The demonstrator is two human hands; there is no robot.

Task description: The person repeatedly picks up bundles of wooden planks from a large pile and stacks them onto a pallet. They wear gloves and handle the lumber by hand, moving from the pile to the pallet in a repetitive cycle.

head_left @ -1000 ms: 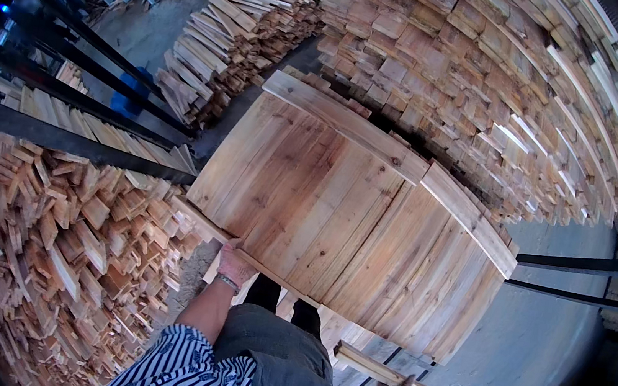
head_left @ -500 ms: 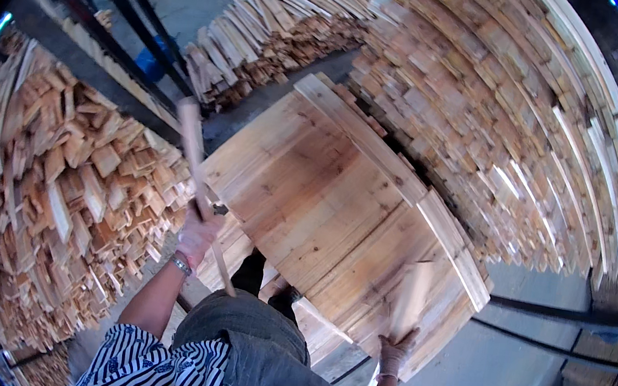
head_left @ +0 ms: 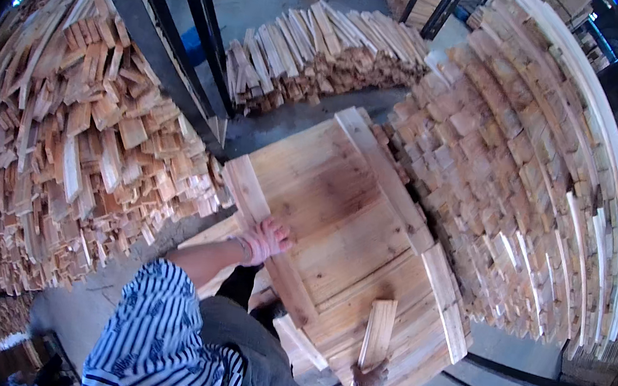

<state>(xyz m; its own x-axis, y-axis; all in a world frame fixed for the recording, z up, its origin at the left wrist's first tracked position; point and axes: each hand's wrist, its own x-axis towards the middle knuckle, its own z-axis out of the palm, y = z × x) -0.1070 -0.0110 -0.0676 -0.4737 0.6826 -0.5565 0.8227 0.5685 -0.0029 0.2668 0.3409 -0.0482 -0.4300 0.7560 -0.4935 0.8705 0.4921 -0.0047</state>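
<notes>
In front of me is a broad wooden surface [head_left: 336, 219] of planks laid side by side, with a strip of boards [head_left: 384, 175] along its far edge. My left hand [head_left: 270, 241], in a pale pink-stained glove, is closed over a long wooden board [head_left: 250, 192] lying flat along the near left edge. Its fingers partly hide the board's middle. At the near right corner, my right hand [head_left: 369, 378], also gloved, grips a shorter, lighter wooden board [head_left: 379, 329], whose far end is over the planks. The right hand's fingers are partly hidden behind that board.
A tall heap of wood strips [head_left: 91, 143] rises at the left, beside dark upright posts [head_left: 197, 33]. High stacked boards [head_left: 520, 173] stand close along the right. A lower wood stack [head_left: 326, 56] lies at the back. Dark bars [head_left: 526, 374] run across the floor at right.
My left hand has moved right and brought its board from a raised, tilted position down flat along the near edge. My right hand has shifted slightly nearer with its board. The view has turned.
</notes>
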